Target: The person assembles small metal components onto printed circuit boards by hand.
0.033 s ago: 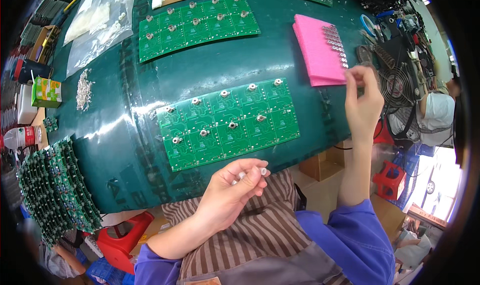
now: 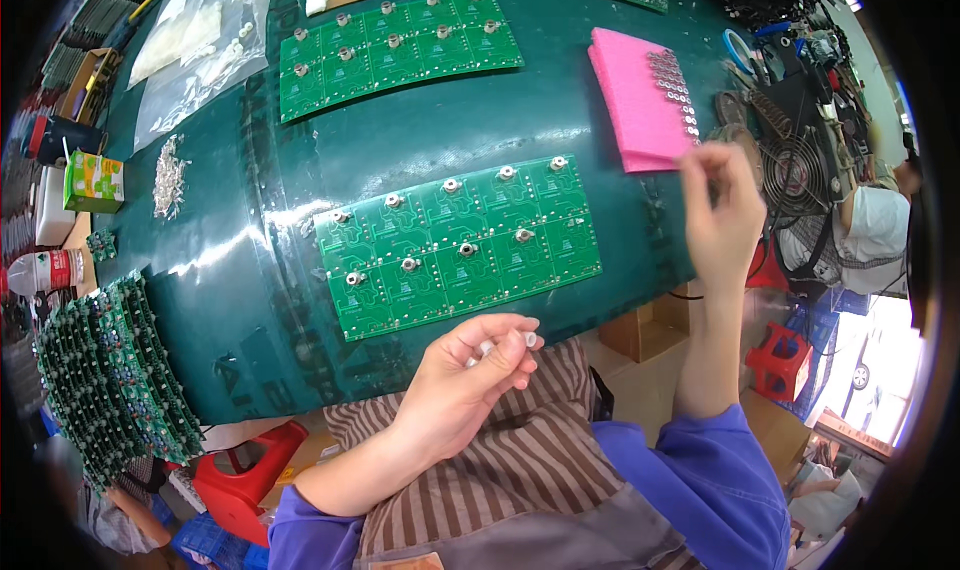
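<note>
My left hand [image 2: 470, 365] is closed around a few small white plastic sleeves [image 2: 529, 339], one poking out at the fingertips. It is just in front of a green circuit board panel [image 2: 420, 300], which carries several upright round metal parts [image 2: 466, 250]. My right hand [image 2: 725, 205] is to the right, its fingertips pinched and somewhat blurred. What it holds, if anything, is hidden. Right beside those fingertips is a pink foam block [image 2: 630, 100] with rows of small metal parts [image 2: 675, 90] along its right side.
A second green panel [image 2: 400, 55] with metal parts lies farther back. At the left are clear bags [image 2: 205, 60] of white parts, a pile of small pieces [image 2: 170, 180], a drink carton [image 2: 93, 182] and stacked circuit boards [image 2: 115, 380]. Tools and a fan [image 2: 795, 170] crowd the right.
My right hand has shifted slightly down and its fingertips have moved a little away from the pink foam's edge. My left hand stays nearly still.
</note>
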`<state>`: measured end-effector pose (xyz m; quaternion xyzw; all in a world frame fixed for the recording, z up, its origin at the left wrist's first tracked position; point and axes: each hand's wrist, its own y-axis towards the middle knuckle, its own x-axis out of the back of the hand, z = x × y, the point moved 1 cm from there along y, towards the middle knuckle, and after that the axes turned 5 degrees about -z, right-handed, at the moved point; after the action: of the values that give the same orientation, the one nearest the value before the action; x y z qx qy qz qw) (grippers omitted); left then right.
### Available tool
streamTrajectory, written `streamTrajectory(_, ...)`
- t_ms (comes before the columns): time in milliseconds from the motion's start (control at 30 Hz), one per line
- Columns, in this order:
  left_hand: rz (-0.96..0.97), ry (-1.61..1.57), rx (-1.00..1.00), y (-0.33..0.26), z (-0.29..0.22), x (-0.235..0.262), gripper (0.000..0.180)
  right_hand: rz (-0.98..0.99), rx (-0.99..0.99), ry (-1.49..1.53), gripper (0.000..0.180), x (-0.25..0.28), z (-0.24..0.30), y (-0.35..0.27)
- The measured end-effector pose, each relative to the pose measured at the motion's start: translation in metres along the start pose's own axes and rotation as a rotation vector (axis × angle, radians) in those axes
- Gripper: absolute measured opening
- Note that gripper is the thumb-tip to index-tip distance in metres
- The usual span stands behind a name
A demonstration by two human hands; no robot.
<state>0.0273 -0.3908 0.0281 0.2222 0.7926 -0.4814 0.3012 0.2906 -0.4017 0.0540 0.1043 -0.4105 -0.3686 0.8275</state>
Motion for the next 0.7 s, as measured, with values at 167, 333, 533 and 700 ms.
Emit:
streamTrajectory(167, 0.061, -0.052, -0.042, 0.006, -0.005, -0.005, 0.022, 0.424, -0.128, 0.617, 0.010, -0.013, 0.067, -0.054)
streamTrajectory(333, 0.069, -0.090, -0.057, 0.008, -0.006, -0.007, 0.024, 0.382, -0.223, 0.687, 0.012, -0.024, 0.067, -0.071)
streamTrajectory(533, 0.040, -0.082, -0.038, 0.007, -0.007, -0.005, 0.021, 0.444, 0.090, 0.495, 0.012, -0.019, 0.070, -0.065)
streamTrajectory(700, 0.049, -0.061, -0.033, 0.007, -0.011, -0.001, 0.020, 0.419, 0.167, 0.469, 0.013, -0.024, 0.075, -0.064)
